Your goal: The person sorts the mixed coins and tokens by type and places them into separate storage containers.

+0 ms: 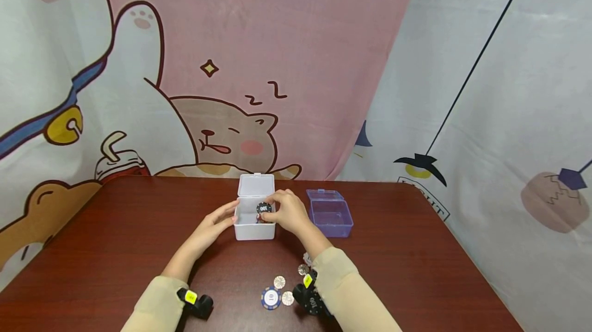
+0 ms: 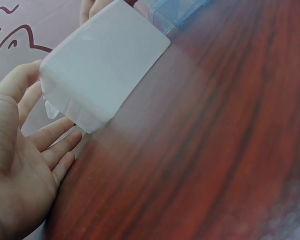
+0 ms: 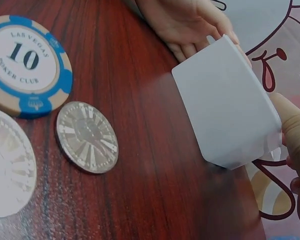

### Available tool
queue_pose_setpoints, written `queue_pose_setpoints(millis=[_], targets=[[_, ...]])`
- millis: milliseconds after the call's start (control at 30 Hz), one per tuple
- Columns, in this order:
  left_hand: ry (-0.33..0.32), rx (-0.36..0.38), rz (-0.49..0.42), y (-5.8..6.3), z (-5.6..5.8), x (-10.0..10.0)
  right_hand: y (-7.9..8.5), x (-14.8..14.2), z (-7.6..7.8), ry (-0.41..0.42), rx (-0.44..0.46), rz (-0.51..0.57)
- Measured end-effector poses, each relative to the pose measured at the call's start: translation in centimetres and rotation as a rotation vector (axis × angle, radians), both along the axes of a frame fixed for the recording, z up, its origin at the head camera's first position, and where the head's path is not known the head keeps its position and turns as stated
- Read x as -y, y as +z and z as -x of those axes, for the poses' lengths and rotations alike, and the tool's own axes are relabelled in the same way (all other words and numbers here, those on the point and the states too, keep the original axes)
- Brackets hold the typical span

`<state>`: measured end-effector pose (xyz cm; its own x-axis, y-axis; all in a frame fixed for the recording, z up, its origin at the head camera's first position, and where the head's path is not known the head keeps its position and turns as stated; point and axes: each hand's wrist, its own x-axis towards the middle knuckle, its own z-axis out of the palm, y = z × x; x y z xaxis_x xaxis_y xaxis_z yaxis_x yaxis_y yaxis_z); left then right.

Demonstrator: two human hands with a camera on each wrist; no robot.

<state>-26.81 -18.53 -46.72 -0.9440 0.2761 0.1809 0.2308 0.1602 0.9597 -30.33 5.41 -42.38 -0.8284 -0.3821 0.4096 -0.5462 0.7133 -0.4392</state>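
Note:
A white plastic box [image 1: 254, 233] stands on the table with its lid tipped back. Over its inside, my right hand [image 1: 291, 214] pinches a black poker chip [image 1: 263, 208] marked 100 between thumb and fingers. Just below that chip is a small dark and reddish patch, too small to make out. My left hand [image 1: 211, 229] lies along the box's left side, its fingers fairly straight and the tips at the wall. In the left wrist view the fingers of my left hand [image 2: 27, 160] are spread beside the box [image 2: 102, 65].
Right of the white box stands a clear purple box [image 1: 330, 219], lid up. Nearer me lie a blue-and-white chip [image 1: 271, 298] marked 10, several silver coins [image 1: 279, 282] and black chips [image 1: 313, 303] partly under the right wrist camera. A printed cloth [image 1: 300, 65] hangs behind the table.

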Motion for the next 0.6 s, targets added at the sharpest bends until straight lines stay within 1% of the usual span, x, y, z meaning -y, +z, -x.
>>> queue_pose_setpoints(millis=[200,433,600], targets=[[0.008,0.003,0.006,0.06,0.05,0.03,-0.03,0.03,0.19,-0.003,0.01,-0.006],[0.01,0.016,0.01,0.09,0.01,0.08,0.02,-0.02,0.0,0.004,0.006,-0.008],[-0.007,-0.005,0.006,-0.2,0.04,0.07,-0.12,-0.27,-0.27,0.022,0.02,0.03]])
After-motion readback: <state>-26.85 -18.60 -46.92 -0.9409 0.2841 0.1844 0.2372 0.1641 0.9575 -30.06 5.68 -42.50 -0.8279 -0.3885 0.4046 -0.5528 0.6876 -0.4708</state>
